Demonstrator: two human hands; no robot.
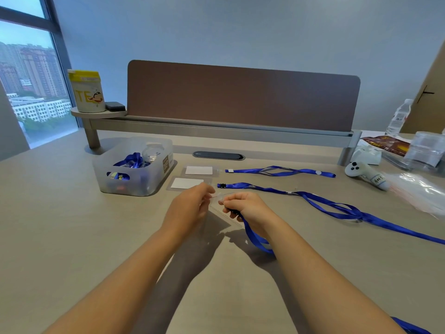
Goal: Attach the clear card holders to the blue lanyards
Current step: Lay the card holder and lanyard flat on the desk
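Observation:
My left hand [190,203] and my right hand [245,206] meet above the middle of the desk. Between them hangs a clear card holder [222,213], pinched at its top by my left fingers. My right hand grips the black clip end of a blue lanyard [256,237], whose strap loops down under my wrist. Two more card holders with white cards lie behind the hands, one [187,183] nearer and one [199,170] farther. By each lies a blue lanyard, the near one [325,204] and the far one [279,171], stretching to the right.
A translucent bin [134,166] with blue lanyards stands at the left. A brown divider [240,95] closes the back. At the right lie a white controller [366,173], plastic bags [421,189], a water bottle [398,118] and packets.

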